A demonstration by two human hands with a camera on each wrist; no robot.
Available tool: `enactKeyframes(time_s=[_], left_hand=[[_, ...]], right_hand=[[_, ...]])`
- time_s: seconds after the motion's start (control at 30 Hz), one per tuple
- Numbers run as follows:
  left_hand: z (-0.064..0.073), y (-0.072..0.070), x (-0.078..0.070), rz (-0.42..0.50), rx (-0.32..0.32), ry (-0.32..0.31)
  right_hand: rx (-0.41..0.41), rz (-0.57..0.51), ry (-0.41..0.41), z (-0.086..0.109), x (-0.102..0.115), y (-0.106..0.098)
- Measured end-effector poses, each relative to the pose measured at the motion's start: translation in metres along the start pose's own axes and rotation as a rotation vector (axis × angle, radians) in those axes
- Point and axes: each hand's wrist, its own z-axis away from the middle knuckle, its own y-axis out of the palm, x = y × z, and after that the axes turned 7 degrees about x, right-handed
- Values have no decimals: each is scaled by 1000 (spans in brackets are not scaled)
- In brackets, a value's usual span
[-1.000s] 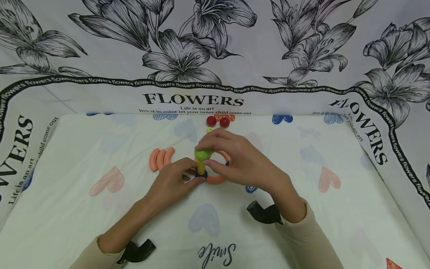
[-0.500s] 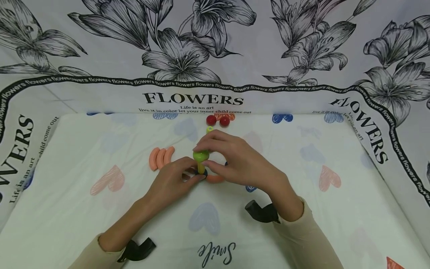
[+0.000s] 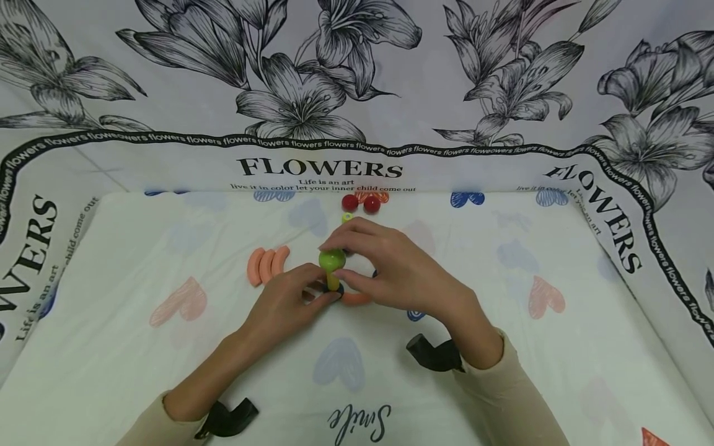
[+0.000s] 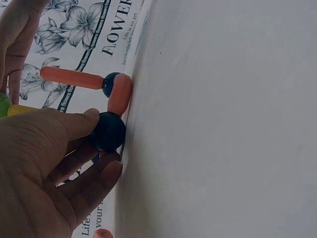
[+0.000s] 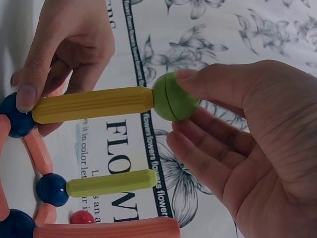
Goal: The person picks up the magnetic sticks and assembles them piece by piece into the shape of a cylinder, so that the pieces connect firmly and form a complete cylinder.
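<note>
Red balls (image 3: 349, 202) beyond grip; orange rods (image 3: 266, 266) leftward; right hand (image 3: 393, 266) pinches glossy green ball (image 3: 332, 260); left hand (image 3: 289, 292) pinches blue ball (image 4: 109, 132) below.

L grip (image 3: 290, 296) below R grip (image 3: 395, 266)

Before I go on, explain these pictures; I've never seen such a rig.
No machine here: a person works bare-handed. One camera sits on the head, looking down; the other two, one on each wrist, look at each hand's work. On the white cloth lie three curved orange sticks, two red balls and a frame of sticks and blue balls, partly hidden in the head view. The left hand pinches a blue ball of that frame; the right hand holds a green ball at the top of a yellow stick, which meets that blue ball.
</note>
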Motion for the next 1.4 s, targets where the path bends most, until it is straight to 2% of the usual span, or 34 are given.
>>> enactKeyframes(time_s=[0.5, 0.9, 1.4], left_hand=[[1, 1, 0, -17, 1, -3], [0, 2, -2, -58, -4, -32], [-1, 2, -2, -63, 4, -58]], right_hand=[[-124, -43, 9, 6, -4, -7], [-245, -40, 102, 20, -9, -33], [-266, -2, 135, 20, -20, -35]])
